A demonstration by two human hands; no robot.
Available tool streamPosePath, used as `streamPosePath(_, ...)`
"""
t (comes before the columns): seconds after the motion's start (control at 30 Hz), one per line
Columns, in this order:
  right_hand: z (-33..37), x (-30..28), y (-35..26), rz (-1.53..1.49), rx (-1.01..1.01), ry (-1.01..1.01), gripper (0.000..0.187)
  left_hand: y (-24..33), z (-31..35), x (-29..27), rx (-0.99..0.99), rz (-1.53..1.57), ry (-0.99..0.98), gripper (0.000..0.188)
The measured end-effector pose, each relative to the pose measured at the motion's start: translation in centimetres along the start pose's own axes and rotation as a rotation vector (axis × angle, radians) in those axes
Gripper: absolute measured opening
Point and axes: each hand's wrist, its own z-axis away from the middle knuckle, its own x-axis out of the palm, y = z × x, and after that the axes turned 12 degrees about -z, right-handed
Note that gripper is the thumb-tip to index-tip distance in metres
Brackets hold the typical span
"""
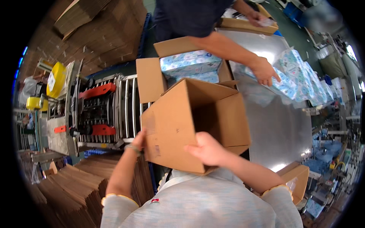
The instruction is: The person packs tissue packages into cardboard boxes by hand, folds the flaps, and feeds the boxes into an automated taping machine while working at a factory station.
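An open cardboard box (pixel 169 129) is tilted in front of my body, its dark inside facing up and to the right. My left hand (pixel 139 141) grips its lower left edge, with most of the fingers hidden beneath. With the thumb outside and the fingers inside, my right hand (pixel 208 149) holds the near rim. Just beyond it sits a second carton (pixel 148 78), flaps spread, with blue floral packs (pixel 190 62) inside. A co-worker's hand (pixel 264 71) points or reaches over similar floral packages (pixel 300 76) on the metal table.
A metal table (pixel 279 129) lies to the right. On the left is a roller conveyor (pixel 129 106) with red parts and a yellow tape roll (pixel 56 79). Flat cardboard stacks (pixel 72 186) stand at lower left, piled cartons (pixel 102 38) behind. Another small carton (pixel 300 182) is at lower right.
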Motion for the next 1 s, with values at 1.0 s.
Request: streamPosePath(1.0,15.1,-54.4,3.4,1.182,0.056,1.409,0.068,12.7,3.6,16.3,0.794,-1.124,1.488,0.049)
